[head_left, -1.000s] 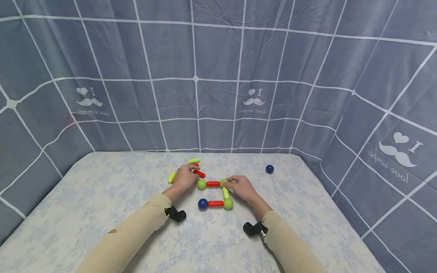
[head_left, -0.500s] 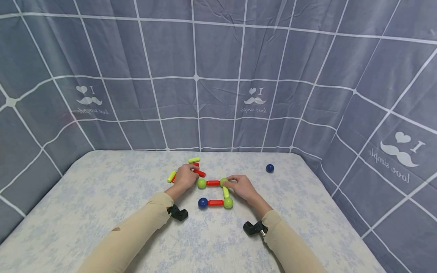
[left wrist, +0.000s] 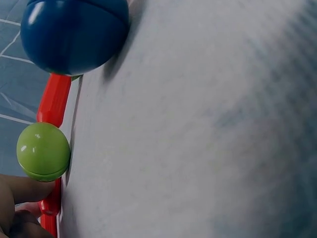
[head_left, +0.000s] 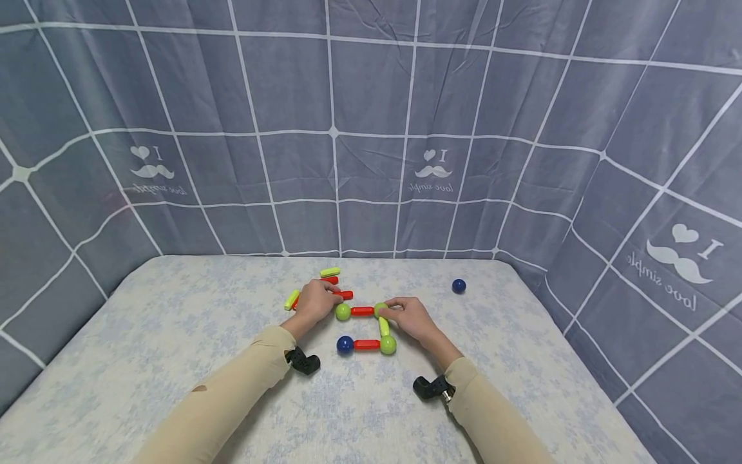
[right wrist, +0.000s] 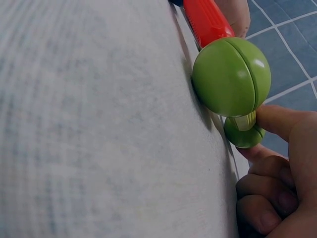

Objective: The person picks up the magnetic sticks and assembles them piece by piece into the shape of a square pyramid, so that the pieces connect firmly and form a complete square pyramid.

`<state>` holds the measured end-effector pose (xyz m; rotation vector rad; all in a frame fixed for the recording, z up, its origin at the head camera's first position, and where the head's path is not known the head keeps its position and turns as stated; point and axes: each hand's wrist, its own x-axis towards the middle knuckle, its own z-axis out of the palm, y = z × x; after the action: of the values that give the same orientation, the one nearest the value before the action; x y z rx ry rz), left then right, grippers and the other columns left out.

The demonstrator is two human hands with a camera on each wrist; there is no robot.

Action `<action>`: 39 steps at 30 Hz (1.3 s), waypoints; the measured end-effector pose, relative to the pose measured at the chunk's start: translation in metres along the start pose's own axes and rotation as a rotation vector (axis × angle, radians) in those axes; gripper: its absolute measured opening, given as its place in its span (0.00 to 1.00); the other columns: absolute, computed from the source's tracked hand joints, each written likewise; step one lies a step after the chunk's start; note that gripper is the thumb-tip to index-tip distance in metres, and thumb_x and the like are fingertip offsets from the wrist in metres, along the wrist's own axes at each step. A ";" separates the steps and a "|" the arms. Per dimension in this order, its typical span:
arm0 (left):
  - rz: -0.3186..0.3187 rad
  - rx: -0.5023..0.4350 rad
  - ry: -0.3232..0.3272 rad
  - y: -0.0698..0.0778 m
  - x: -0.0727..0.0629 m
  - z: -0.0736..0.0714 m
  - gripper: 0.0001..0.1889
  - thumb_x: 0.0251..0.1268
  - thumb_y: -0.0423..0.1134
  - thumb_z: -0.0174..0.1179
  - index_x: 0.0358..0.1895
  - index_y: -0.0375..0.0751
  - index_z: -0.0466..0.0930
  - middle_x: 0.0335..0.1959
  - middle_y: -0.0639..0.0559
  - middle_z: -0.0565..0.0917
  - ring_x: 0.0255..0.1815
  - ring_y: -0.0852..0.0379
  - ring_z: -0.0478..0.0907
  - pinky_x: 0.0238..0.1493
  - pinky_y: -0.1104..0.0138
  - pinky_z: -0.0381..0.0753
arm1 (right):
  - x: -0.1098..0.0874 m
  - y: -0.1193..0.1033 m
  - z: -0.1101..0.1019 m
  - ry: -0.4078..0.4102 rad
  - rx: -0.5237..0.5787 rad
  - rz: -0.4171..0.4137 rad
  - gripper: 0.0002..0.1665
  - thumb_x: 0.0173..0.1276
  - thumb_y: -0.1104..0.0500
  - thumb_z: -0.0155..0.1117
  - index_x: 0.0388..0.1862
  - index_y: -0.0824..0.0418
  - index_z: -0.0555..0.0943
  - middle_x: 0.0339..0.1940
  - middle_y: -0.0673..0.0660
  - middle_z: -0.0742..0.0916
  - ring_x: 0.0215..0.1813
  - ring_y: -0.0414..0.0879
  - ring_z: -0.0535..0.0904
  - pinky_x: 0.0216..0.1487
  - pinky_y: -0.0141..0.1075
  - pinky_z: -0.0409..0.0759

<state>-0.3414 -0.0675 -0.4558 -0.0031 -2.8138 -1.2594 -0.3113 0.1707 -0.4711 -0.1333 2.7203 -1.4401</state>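
Observation:
On the table, red and yellow-green sticks join balls in an open-sided shape. Its front has a dark blue ball [head_left: 344,345], a red stick [head_left: 366,345] and a green ball [head_left: 388,345]; a yellow-green stick [head_left: 384,327] runs back to the far right green ball [head_left: 379,310]. My right hand [head_left: 413,319] pinches that far ball between thumb and fingers. Another red stick [head_left: 362,311] links it to the far left green ball [head_left: 343,312]. Just behind that ball, my left hand [head_left: 315,301] holds a loose red stick [head_left: 344,295] by its left part, which the fingers partly hide.
Around the left hand lie another red stick [head_left: 330,280] and yellow-green sticks, one at the back [head_left: 330,272] and one to the left [head_left: 292,299]. A second dark blue ball [head_left: 458,286] sits at the back right. A grey-blue gridded curtain [head_left: 371,167] stands behind the table.
The red stick at my left fingers has turned from slanting to nearly level and shifted slightly right. My right hand stays on the far right green ball.

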 end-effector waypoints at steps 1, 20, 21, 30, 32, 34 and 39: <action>0.002 -0.002 -0.002 0.000 0.000 0.000 0.10 0.60 0.37 0.69 0.43 0.38 0.90 0.48 0.45 0.88 0.43 0.50 0.82 0.36 0.66 0.75 | 0.000 0.000 0.000 0.001 0.001 -0.002 0.23 0.65 0.43 0.70 0.51 0.56 0.88 0.33 0.50 0.84 0.29 0.42 0.68 0.32 0.35 0.67; -0.061 -0.058 0.000 0.001 -0.007 0.000 0.09 0.60 0.42 0.70 0.35 0.39 0.90 0.36 0.49 0.89 0.28 0.56 0.77 0.26 0.69 0.70 | -0.001 0.003 0.002 -0.001 0.003 -0.007 0.24 0.64 0.42 0.71 0.51 0.57 0.88 0.38 0.52 0.86 0.31 0.42 0.68 0.34 0.35 0.67; -0.075 -0.074 -0.002 0.002 -0.008 0.000 0.09 0.60 0.42 0.70 0.34 0.39 0.90 0.34 0.49 0.88 0.26 0.57 0.75 0.24 0.69 0.69 | -0.001 0.003 0.002 0.001 0.002 -0.007 0.24 0.64 0.42 0.71 0.51 0.57 0.88 0.35 0.51 0.85 0.30 0.42 0.68 0.33 0.35 0.67; -0.124 -0.156 0.009 0.002 -0.017 -0.008 0.09 0.59 0.44 0.71 0.29 0.43 0.90 0.27 0.52 0.87 0.20 0.58 0.70 0.22 0.67 0.66 | -0.002 0.001 0.000 0.014 -0.020 -0.007 0.24 0.64 0.41 0.71 0.51 0.56 0.88 0.48 0.53 0.87 0.37 0.42 0.73 0.37 0.35 0.70; -0.117 -0.163 0.017 0.000 -0.020 -0.011 0.09 0.58 0.43 0.71 0.30 0.41 0.91 0.29 0.51 0.87 0.22 0.58 0.70 0.23 0.67 0.66 | -0.001 0.001 0.000 0.012 -0.019 -0.012 0.25 0.64 0.41 0.71 0.51 0.56 0.88 0.45 0.53 0.87 0.34 0.42 0.71 0.35 0.35 0.68; -0.116 -0.170 0.016 -0.001 -0.024 -0.013 0.09 0.59 0.43 0.70 0.31 0.40 0.91 0.29 0.50 0.87 0.23 0.57 0.70 0.23 0.67 0.66 | 0.000 0.001 0.000 0.007 -0.015 -0.015 0.25 0.64 0.42 0.71 0.52 0.56 0.88 0.36 0.54 0.85 0.30 0.43 0.67 0.32 0.35 0.65; -0.138 -0.163 0.006 -0.005 -0.032 -0.017 0.09 0.60 0.44 0.70 0.34 0.41 0.91 0.31 0.50 0.86 0.21 0.58 0.70 0.23 0.67 0.66 | 0.000 0.001 -0.001 0.012 -0.012 -0.017 0.24 0.64 0.42 0.71 0.51 0.56 0.88 0.39 0.52 0.86 0.30 0.42 0.68 0.32 0.34 0.66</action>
<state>-0.3087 -0.0829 -0.4497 0.1897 -2.7392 -1.5116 -0.3116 0.1717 -0.4716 -0.1495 2.7443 -1.4343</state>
